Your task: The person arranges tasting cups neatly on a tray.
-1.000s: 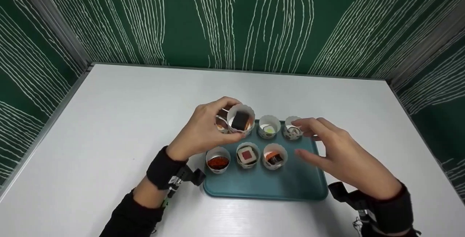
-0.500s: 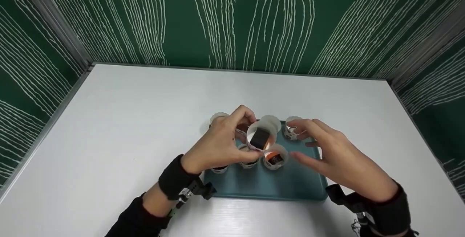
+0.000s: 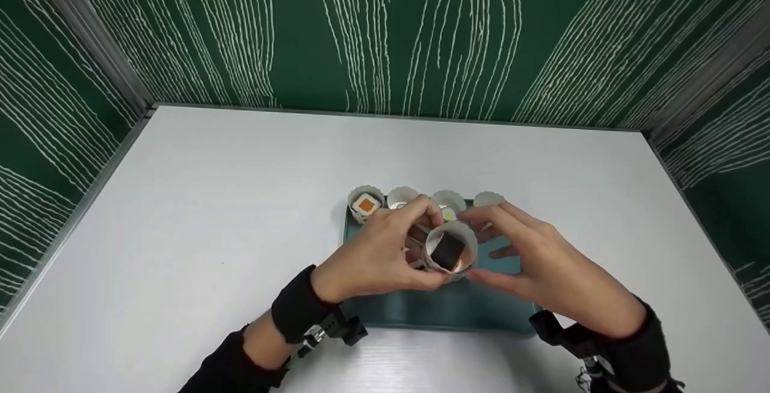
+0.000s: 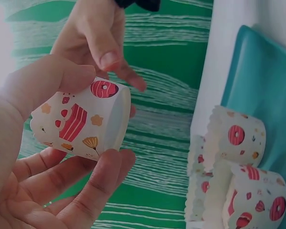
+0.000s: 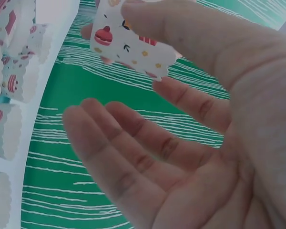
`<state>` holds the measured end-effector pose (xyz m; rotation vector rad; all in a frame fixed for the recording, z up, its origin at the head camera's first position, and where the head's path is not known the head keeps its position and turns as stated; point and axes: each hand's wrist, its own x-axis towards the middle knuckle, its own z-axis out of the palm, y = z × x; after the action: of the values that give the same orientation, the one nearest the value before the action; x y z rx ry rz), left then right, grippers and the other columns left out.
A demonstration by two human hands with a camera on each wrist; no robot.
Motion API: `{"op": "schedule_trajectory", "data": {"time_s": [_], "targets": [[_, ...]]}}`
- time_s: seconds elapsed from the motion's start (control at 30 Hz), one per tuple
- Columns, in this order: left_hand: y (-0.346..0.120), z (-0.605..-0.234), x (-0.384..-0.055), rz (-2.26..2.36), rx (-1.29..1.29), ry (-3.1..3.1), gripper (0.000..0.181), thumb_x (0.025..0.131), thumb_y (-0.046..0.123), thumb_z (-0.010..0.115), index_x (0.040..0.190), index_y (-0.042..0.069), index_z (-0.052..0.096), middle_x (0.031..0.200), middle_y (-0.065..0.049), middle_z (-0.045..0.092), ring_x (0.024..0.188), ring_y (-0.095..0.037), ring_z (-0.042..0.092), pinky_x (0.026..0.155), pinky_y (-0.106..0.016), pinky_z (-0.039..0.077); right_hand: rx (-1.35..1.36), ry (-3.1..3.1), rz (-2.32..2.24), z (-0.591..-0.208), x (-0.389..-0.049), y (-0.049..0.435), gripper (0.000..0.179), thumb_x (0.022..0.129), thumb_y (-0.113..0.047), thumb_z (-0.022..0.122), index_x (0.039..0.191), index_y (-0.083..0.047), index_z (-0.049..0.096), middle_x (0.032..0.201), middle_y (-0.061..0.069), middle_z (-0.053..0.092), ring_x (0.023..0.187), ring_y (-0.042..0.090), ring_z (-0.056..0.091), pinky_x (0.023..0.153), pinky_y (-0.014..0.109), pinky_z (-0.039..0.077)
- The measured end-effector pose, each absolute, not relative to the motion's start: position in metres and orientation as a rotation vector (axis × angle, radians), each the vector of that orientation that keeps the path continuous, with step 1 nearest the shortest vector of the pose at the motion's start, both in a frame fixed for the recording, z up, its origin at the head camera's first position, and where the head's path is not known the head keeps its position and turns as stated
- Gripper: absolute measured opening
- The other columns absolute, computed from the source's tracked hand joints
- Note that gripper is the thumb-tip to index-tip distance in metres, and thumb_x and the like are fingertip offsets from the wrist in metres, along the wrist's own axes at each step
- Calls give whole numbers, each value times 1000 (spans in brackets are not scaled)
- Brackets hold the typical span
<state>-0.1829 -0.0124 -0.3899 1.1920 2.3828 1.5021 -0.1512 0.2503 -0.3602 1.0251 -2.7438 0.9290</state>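
My left hand [image 3: 385, 248] grips a white paper baking cup [image 3: 458, 230] between thumb and fingers, raised above the tray. Inside the cup lies a dark seaweed-wrapped sushi piece [image 3: 447, 252] with some orange. Pink cakes and donuts are printed on the cup wall [image 4: 81, 119]. At the cup's right side is my right hand [image 3: 535, 254], thumb and forefinger spread around it; in the right wrist view this hand's [image 5: 148, 157] thumb overlaps the cup [image 5: 133, 50]. Whether it touches the cup is hard to tell. The other right fingers extend loosely.
A teal tray [image 3: 433, 312] lies below on the white table [image 3: 252, 158]. Similar cups stand along its far side, one [image 3: 358, 191] with a white and orange sushi piece [image 3: 366, 204]. The hands cover the tray's middle. Green chalk-lined walls [image 3: 409, 38] surround the table.
My left hand has carried the cup rightward and nearer to me, from the tray's far left to its middle. My right hand has shifted slightly left, closer to the cup.
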Motion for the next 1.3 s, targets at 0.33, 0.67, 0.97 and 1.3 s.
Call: {"op": "schedule_trajectory", "data": {"time_s": [0.33,0.67,0.97,1.3], "targets": [[-8,-392,-179,1529,1193,2282,48,84,9,90,122,5,61,115,-13,73,96,-12,77,82,-34,66,1069,-2771,978,-362,-149,247,70,85,-10,92,146,-18,58,136,3,66,113,18,73,81,28,65],[-5,-393,-179,1576,1150,2318,48,81,12,95,116,5,63,117,-11,75,104,-15,77,82,-21,63,1038,-2811,965,-360,-147,245,73,84,-9,92,147,-21,57,138,3,66,115,19,72,80,29,65],[-7,-392,-179,1639,1098,2246,37,86,6,87,116,4,65,120,-12,66,107,-15,74,88,-22,62,1026,-2789,916,-359,-146,245,67,84,-12,93,141,-27,62,135,-4,65,112,11,70,78,29,64],[-7,-391,-180,1704,1044,2194,23,89,-2,79,108,2,67,117,-14,66,103,-14,75,90,-25,63,1027,-2767,901,-359,-147,246,66,83,-10,93,139,-25,63,136,-5,63,108,9,69,78,28,64]]}}
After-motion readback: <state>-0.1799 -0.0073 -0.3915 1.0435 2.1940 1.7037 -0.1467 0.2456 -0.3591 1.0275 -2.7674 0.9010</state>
